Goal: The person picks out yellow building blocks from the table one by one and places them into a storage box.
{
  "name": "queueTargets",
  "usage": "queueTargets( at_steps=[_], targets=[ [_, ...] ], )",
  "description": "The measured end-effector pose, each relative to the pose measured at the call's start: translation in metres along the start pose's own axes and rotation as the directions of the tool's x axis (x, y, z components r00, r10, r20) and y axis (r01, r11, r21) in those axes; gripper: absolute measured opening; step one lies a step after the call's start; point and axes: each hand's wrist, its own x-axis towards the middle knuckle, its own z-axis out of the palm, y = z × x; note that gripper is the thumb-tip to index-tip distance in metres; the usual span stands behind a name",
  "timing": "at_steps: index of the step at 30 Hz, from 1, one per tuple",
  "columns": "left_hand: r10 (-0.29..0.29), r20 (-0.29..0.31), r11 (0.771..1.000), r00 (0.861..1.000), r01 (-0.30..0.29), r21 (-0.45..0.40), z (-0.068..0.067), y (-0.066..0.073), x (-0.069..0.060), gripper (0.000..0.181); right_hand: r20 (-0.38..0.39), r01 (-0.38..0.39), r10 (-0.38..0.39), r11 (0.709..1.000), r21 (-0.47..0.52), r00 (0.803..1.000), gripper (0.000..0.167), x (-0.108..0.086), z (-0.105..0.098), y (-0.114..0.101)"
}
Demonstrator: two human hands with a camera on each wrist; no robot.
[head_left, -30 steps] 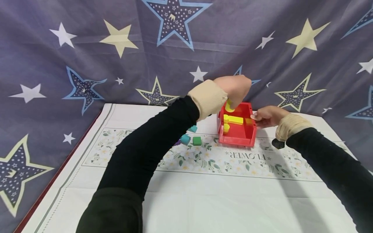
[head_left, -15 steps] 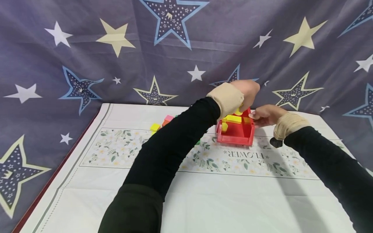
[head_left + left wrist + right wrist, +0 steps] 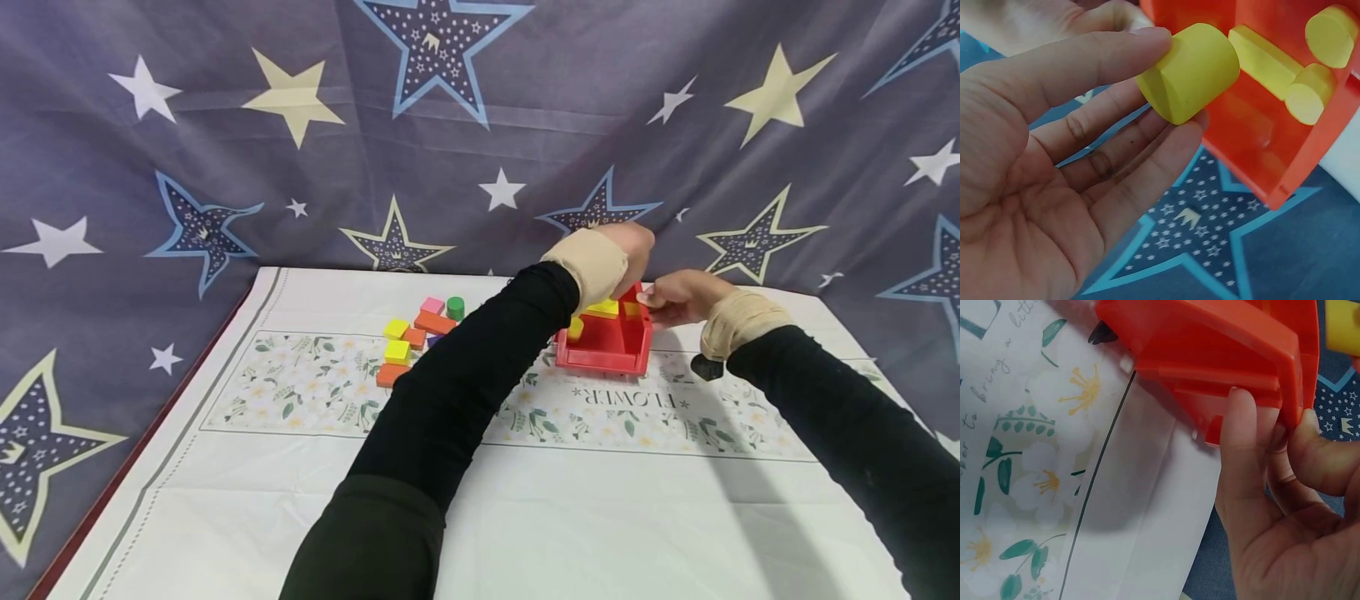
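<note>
Near the far edge of the bench [image 3: 600, 517], a red tray [image 3: 600, 362] is gripped at its side by the right hand [image 3: 686, 297]. At the tray's far end, by the left hand [image 3: 1038, 181], a yellow cylinder [image 3: 1194, 72] is pinched.

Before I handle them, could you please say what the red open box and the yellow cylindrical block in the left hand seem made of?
The red open box looks like smooth hard plastic, given its thin walls and soft sheen. The yellow cylindrical block in the left hand looks matte, perhaps painted wood or foam; no grain shows to settle it.
</note>
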Motion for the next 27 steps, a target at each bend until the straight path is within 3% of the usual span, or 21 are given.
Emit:
queueTargets(
  at_steps=[7,11,14,18,21,23,27],
  targets=[
    [0.031,-0.124,0.997,0.992,-0.040,-0.069,0.016,-0.001,0.001,0.023,0.000,0.015,-0.015,1.000,0.020,1.000,0.013,-0.001,-0.001,0.002],
    [0.008,-0.162,0.995,0.987,-0.024,-0.096,0.023,0.001,0.006,0.025,0.005,0.024,-0.025,1.000,0.017,1.000,0.010,-0.001,0.000,0.002],
    [0.021,-0.194,0.999,0.981,-0.030,-0.044,0.029,0.003,0.010,0.023,0.009,0.030,-0.030,0.999,0.021,1.000,0.008,0.000,0.000,0.002],
    [0.109,-0.256,0.991,0.961,-0.084,0.105,0.039,0.001,0.010,0.017,0.010,0.029,-0.030,0.999,0.039,0.999,0.010,0.000,0.001,0.002],
    [0.118,-0.275,0.987,0.954,-0.083,0.135,0.045,0.000,0.009,0.017,0.014,0.026,-0.027,0.998,0.049,1.000,0.013,0.000,0.001,0.002],
    [0.100,-0.273,0.989,0.957,-0.066,0.133,0.047,0.000,0.010,0.019,0.009,0.022,-0.022,0.999,0.047,1.000,0.015,0.000,0.000,0.002],
    [0.015,-0.199,0.994,0.980,0.006,0.107,0.048,0.002,0.021,0.020,-0.007,0.020,-0.020,0.999,0.039,1.000,0.014,0.000,0.000,0.002]
  ],
)
